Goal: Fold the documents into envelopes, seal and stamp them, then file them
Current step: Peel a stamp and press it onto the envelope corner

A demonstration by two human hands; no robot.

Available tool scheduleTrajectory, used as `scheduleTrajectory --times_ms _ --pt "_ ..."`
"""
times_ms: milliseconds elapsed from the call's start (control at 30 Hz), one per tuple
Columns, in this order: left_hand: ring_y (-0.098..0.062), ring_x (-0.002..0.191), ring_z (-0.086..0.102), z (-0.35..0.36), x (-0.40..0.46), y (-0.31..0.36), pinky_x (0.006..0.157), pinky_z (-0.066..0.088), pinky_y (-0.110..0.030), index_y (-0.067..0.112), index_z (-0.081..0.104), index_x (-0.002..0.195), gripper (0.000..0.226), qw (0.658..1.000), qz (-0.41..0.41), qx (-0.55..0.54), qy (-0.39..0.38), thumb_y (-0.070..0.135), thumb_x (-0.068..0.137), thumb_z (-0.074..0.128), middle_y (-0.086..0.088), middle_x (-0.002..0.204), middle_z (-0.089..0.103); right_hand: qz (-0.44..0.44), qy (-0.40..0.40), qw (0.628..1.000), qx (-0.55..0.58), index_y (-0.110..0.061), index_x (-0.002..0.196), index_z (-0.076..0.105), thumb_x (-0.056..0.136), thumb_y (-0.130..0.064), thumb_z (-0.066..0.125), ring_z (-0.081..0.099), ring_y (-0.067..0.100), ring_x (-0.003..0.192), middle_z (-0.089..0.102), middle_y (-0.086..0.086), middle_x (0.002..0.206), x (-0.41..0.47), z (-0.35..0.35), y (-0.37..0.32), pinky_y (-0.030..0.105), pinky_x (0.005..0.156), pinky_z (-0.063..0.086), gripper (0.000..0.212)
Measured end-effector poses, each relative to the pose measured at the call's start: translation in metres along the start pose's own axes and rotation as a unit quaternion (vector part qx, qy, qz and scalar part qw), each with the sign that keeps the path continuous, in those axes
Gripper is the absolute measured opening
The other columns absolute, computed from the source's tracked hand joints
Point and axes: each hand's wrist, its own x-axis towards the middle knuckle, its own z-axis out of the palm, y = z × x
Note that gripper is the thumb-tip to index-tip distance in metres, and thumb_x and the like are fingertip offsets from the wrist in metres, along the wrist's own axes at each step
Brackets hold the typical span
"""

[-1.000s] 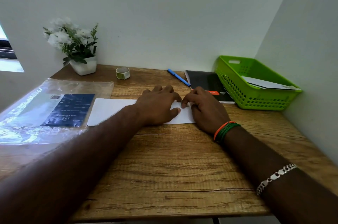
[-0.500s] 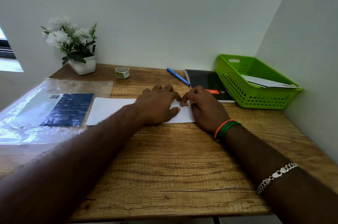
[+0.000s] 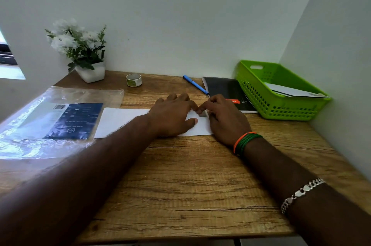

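tabletop (image 3: 180,185): wood-grain surface, matte, with dark cracks along the grain, set into a corner of pale walls.
envelope (image 3: 120,121): white paper, long rectangle, lying flat at mid-tabletop, its left end bare, its right end under both hands.
left hand (image 3: 172,117): palm down on the envelope, fingers straight and pressing, thumb laid flat on the paper.
right hand (image 3: 224,119): fingers curled, fingertips meeting over a small grey stamp-like square (image 3: 203,114) near the envelope's upper right corner; whether they pinch it or only press it cannot be told. orange and green thread bands at the wrist, a silver chain further up the forearm.
plastic sleeve (image 3: 50,121): clear, crinkled, glossy, holding a dark blue printed pack; just left of the envelope.
tape roll (image 3: 134,80): small, pale ring, near the back wall.
pen (image 3: 195,84): blue, slim, lying diagonally.
notebook (image 3: 224,91): black cover with a red label.
basket (image 3: 281,105): lime green perforated plastic, rectangular, white envelopes inside.
potted plant (image 3: 80,49): white flowers, white pot.
change: against the earlier frames both hands keep their place; the grey square now shows under the right fingertips.
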Motion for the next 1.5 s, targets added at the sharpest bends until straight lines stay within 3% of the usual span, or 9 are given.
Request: scheduleTrajectory --times_ms 467,867,1000,1133,1500 --pt "-0.024 0.143 0.032 0.0003 -0.0006 0.0018 0.113 0.036 -0.052 0.034 0.040 0.149 0.054 1.000 -0.006 0.009 -0.001 0.054 0.100 0.050 0.001 0.155 0.034 0.046 0.034 0.998 0.005 -0.029 0.110 0.071 0.098 -0.020 0.054 0.054 0.017 0.104 0.051 -0.001 0.117 0.0044 0.0065 0.0043 0.039 0.084 0.053 0.023" --pt "-0.024 0.144 0.032 -0.0007 -0.0011 0.0031 0.113 0.036 -0.052 0.033 0.040 0.150 0.055 1.000 -0.008 0.011 -0.003 0.054 0.100 0.050 0.001 0.156 0.034 0.038 0.062 0.996 0.059 -0.026 0.077 0.066 0.089 -0.008 0.057 0.055 0.014 0.088 0.053 -0.001 0.102 0.0016 -0.0006 0.0033 0.033 0.072 0.049 0.024" --pt "-0.024 0.143 0.032 -0.0008 -0.0008 0.0031 0.113 0.035 -0.051 0.033 0.040 0.150 0.054 1.000 -0.009 0.006 -0.006 0.053 0.100 0.051 0.001 0.157 0.034 0.046 0.065 0.994 0.068 -0.025 0.098 0.068 0.096 -0.013 0.053 0.054 0.012 0.091 0.051 -0.001 0.107 0.0026 -0.0005 0.0040 0.029 0.072 0.044 0.019" --pt "-0.024 0.143 0.032 0.0003 0.0000 0.0021 0.113 0.034 -0.051 0.034 0.040 0.149 0.054 1.000 -0.010 0.003 -0.006 0.054 0.100 0.050 0.001 0.156 0.033 0.033 0.032 0.998 0.040 -0.026 0.118 0.070 0.099 -0.017 0.052 0.054 0.014 0.101 0.051 -0.001 0.114 0.0019 0.0024 0.0039 0.034 0.083 0.051 0.028" --pt "-0.024 0.144 0.031 0.0003 -0.0005 0.0022 0.114 0.034 -0.052 0.033 0.040 0.150 0.055 1.000 -0.006 0.004 -0.004 0.054 0.100 0.050 0.001 0.156 0.033 -0.004 0.017 0.999 0.051 -0.027 0.104 0.076 0.094 -0.006 0.050 0.053 0.016 0.104 0.055 -0.002 0.112 0.0002 -0.0008 0.0016 0.035 0.080 0.050 0.036"
